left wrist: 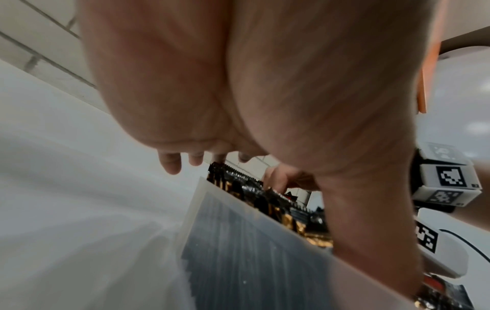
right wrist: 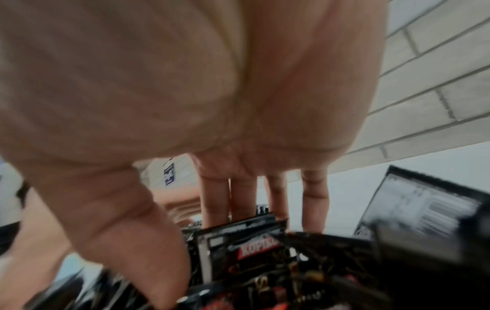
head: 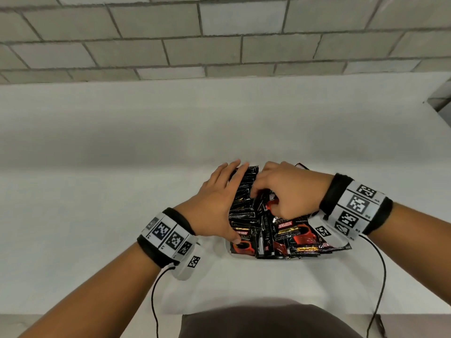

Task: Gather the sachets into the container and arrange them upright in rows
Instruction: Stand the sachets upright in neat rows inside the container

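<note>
Several black and red coffee sachets (head: 297, 235) fill a translucent container (left wrist: 238, 251) on the white table. A row of them stands upright (head: 244, 206) along its left side; the rest lie in a loose heap on the right. My left hand (head: 219, 203) lies flat against the left of that row with straight fingers (left wrist: 169, 165), and its thumb rests on a near sachet. My right hand (head: 268, 189) reaches down into the middle and pinches a few sachets (right wrist: 252, 243) between thumb and fingers. The container's far and right walls are hidden.
One sachet (right wrist: 419, 205) leans up at the right edge of the heap. The white table (head: 122, 154) spreads out on all sides, with a grey brick wall (head: 219, 32) behind it. Cables run from both wristbands towards my body.
</note>
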{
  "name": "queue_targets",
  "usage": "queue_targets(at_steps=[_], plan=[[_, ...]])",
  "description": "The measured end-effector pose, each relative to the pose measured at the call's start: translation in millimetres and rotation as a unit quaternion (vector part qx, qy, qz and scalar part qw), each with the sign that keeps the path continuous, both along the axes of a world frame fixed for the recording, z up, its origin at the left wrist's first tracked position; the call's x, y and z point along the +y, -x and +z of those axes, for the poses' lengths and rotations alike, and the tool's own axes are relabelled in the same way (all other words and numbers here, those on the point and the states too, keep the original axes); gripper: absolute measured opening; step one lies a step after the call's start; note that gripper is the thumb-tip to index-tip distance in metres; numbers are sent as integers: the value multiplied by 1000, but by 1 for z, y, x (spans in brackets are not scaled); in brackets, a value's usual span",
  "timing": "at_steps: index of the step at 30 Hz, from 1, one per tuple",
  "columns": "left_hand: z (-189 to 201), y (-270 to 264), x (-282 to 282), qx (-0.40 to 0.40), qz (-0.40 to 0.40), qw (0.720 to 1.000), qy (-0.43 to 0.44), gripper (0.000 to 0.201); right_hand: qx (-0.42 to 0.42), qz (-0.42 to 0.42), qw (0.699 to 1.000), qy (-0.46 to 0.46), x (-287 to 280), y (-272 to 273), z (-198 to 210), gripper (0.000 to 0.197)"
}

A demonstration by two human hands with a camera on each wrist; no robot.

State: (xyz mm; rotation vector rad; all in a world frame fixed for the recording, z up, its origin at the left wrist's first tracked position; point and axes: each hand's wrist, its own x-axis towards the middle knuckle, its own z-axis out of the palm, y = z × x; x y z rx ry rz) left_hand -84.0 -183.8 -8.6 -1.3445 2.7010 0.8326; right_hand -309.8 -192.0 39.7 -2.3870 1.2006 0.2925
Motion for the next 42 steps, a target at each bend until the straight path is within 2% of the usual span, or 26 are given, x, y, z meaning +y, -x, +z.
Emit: queue_targets(at_steps=[2,7,10,13,16,18,19,22,27,32,42], plan=[[0,1,1,2,-3,1000,7,162,29,38,999,-8,4,-3,-3,44],[0,4,3,3,-9,1000,25,159,65,93,993,-15,8,0,-7,31],[0,3,5,5,-6,999,34,157,66,70,995,-20,8,3,-6,29],[-1,1,6,20,2,999,28,158,-10,0,999,-36,7,1,0,30],[-3,0,9,31,13,999,19,157,-29,-28,998,-50,8,-4,2,59],[-3,-1,9,36,17,999,20,157,14,-6,1000,-20,12,-10,-4,75],[-4,-1,9,36,16,999,21,157,40,9,999,2,16,-14,-9,76],[-3,-2,8,29,15,999,21,159,78,32,995,52,26,-25,-16,63],[-2,1,10,18,5,999,31,159,67,5,996,63,33,-28,-14,42],[-5,6,18,-13,-11,998,58,164,39,-28,994,99,37,-33,-16,38],[-6,14,23,-13,47,990,135,133,53,-32,995,85,35,-31,-10,34]])
